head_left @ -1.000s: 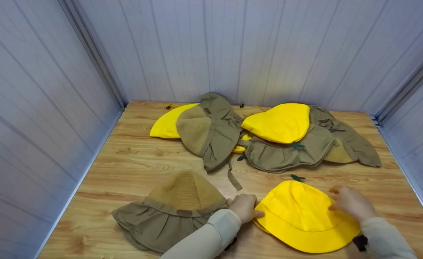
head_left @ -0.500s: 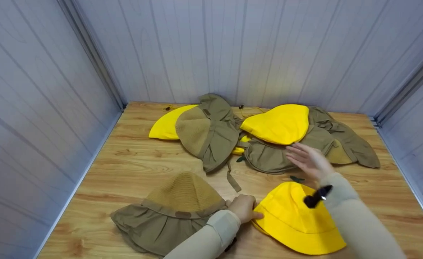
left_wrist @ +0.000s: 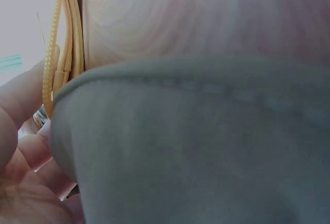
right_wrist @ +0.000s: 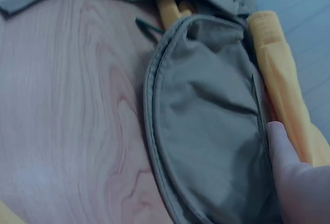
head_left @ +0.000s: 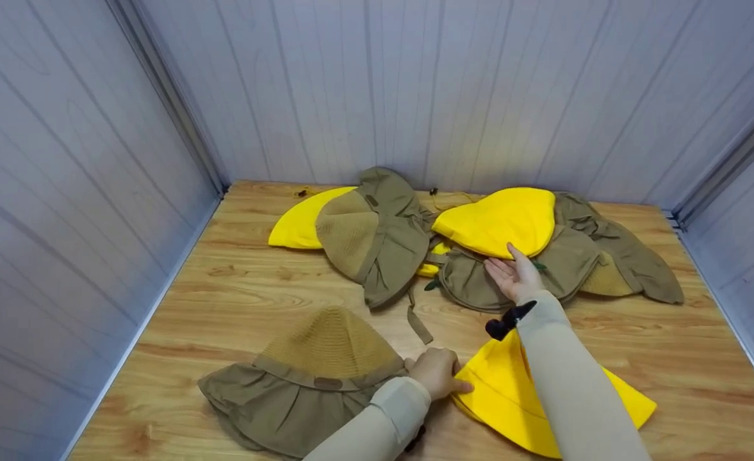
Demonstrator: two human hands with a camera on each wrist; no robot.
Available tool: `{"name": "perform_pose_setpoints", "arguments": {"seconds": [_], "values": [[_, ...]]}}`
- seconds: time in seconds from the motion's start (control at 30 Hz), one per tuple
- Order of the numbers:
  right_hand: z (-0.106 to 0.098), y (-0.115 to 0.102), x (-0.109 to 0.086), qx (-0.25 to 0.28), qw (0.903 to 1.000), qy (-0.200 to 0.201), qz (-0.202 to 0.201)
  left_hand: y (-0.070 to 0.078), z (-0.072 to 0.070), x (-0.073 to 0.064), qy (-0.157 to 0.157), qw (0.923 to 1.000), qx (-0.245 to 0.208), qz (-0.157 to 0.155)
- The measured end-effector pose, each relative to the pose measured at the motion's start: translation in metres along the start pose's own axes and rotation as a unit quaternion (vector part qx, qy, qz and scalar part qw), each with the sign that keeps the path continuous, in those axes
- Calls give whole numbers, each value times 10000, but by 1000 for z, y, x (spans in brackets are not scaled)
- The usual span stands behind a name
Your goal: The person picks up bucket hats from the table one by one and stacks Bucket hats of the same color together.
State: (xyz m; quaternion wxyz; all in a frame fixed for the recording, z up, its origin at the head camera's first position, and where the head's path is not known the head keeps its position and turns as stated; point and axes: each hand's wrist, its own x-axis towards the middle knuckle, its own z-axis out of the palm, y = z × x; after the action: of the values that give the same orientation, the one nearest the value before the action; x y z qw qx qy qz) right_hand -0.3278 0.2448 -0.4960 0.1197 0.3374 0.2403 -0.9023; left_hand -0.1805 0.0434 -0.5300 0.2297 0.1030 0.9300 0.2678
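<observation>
My left hand (head_left: 433,372) holds the left edge of a near yellow bucket hat (head_left: 489,381), thumb on the brim. The left wrist view shows its yellow edge and cord (left_wrist: 50,69) at the curled fingers. My right hand (head_left: 516,274) is at the far pile, fingers extended and palm turned up, its thumb against the lower edge of another yellow hat (head_left: 501,221). Beneath that hat lies a khaki brim (right_wrist: 211,115). A straw-crowned hat with a khaki brim (head_left: 306,406) sits to the left, partly behind my left forearm. My right sleeve covers part of the near yellow hat.
Left of the far pile, a straw-and-khaki hat (head_left: 393,246) overlaps a yellow one (head_left: 300,221). A further khaki hat (head_left: 639,262) lies at the pile's right end. A loose strap (head_left: 419,323) trails across the wooden table (head_left: 236,288). Panelled walls (head_left: 377,83) enclose the back and sides.
My right hand has left the near yellow hat's right side and moved forward and left to the yellow hat in the far pile. The left hand stays in place.
</observation>
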Motion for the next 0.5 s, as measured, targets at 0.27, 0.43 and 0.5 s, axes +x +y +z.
{"name": "perform_pose_setpoints", "arguments": {"seconds": [0.27, 0.43, 0.5], "values": [[-10, -5, 20, 527, 9981, 306, 90, -1, 2, 0, 3, 10000, -6, -32], [-10, -8, 31, 802, 9959, 386, 169, -2, 2, 1, 62, 10000, -63, 23], [-7, -6, 31, 982, 9945, 363, 84, -3, 1, 2, 61, 10000, -57, 11]]}}
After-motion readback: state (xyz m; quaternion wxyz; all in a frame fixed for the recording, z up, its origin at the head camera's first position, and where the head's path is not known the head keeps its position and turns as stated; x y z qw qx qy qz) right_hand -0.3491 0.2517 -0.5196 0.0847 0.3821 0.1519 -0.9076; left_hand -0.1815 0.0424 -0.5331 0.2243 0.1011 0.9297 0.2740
